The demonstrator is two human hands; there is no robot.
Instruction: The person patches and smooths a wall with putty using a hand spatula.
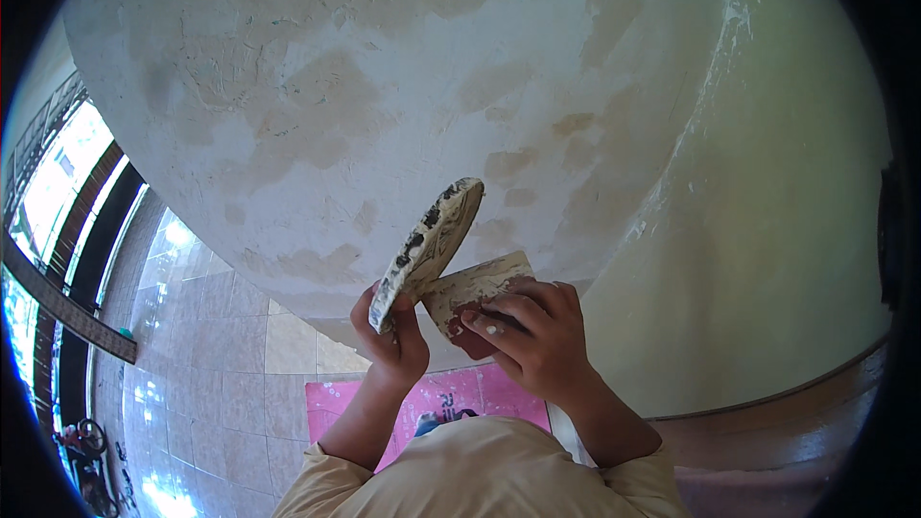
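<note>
Upright in my left hand (393, 338) is a long, thick slab (432, 235) with a rounded tip, shaped like a sandal sole. It is cream-coloured, with dark patches along its edge. My fingers and thumb pinch its lower end. My right hand (537, 331) grips a flat rectangular piece (480, 286), cream and crusted on top, reddish-brown near my fingers. Its left corner meets or nearly meets the slab; I cannot tell whether they touch. Whitish specks stick to my right fingers. What the flat piece is made of is unclear.
Ahead stands a wall (384, 86) with white and beige patches; a greenish wall (767, 230) joins it at the right. A pink printed mat (331, 403) lies below me on the tiled floor (230, 336). Far left are a railing (67, 312) and a parked two-wheeler (88, 441).
</note>
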